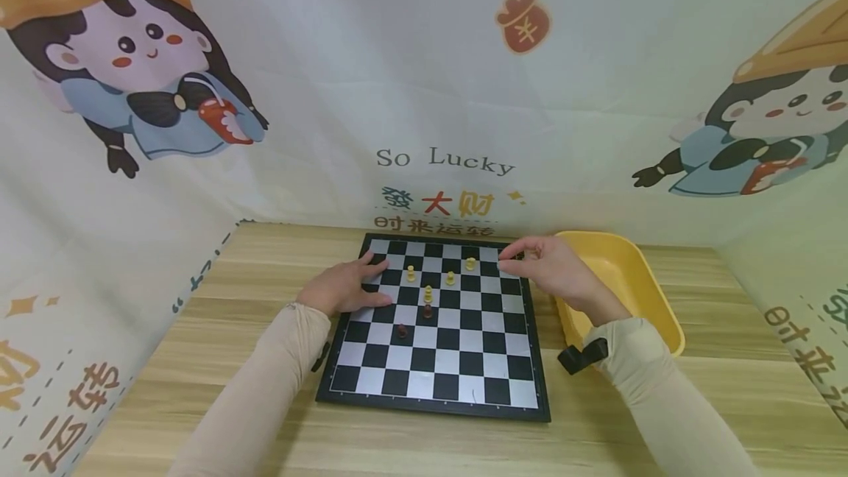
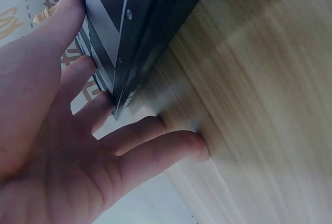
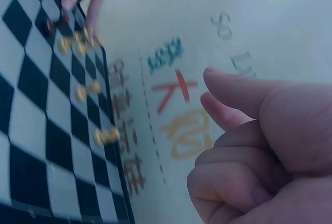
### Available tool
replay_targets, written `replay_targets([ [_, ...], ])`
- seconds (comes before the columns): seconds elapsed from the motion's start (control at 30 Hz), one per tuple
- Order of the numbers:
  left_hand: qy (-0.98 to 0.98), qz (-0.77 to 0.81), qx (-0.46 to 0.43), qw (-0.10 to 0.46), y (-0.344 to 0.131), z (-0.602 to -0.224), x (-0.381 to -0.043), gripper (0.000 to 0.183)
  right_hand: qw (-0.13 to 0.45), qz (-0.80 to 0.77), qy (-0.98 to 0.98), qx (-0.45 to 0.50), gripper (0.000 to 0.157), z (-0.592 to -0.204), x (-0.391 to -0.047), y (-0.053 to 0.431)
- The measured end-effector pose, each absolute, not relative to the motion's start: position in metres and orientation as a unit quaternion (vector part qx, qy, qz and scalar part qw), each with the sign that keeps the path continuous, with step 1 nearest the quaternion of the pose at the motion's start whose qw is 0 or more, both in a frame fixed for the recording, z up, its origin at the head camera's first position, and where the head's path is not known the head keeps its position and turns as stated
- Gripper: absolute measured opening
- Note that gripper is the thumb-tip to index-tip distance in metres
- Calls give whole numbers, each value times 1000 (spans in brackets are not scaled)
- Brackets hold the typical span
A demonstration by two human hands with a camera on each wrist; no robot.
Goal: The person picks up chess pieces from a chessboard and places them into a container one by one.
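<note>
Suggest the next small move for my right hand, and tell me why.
I'd probably ease your right hand slightly left and pinch the nearest yellow piece. The hand appears to hold nothing, it's by the far right corner of the chessboard, and that piece is the closest to it. Your left hand is over at the left edge.

The frontmost dark red piece (image 1: 402, 331) seems too small to identify.
</note>
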State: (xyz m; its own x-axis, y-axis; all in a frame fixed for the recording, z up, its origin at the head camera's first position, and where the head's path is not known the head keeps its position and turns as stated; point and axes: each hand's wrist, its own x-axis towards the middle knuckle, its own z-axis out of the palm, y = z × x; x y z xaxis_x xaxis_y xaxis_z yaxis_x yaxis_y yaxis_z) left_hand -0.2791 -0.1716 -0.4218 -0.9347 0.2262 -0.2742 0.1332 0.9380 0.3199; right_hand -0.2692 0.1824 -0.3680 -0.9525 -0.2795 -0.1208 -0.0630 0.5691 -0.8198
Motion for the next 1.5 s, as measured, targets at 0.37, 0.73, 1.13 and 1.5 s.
replay_targets([
  [0.37,973,148,92,153,-171,-423,-280,82,143,-477,854,-149,28,-377,-255,140],
  [0.73,973,150,87,154,-173,-423,-278,80,160,-515,823,-178,33,-397,-241,102],
  [1.13,974,143,80,155,-171,-423,-279,81,177,-501,820,-214,36,-419,-228,76],
  [1.5,975,135,87,157,-172,-422,-279,81,196,-504,813,-215,37,-438,-224,58],
])
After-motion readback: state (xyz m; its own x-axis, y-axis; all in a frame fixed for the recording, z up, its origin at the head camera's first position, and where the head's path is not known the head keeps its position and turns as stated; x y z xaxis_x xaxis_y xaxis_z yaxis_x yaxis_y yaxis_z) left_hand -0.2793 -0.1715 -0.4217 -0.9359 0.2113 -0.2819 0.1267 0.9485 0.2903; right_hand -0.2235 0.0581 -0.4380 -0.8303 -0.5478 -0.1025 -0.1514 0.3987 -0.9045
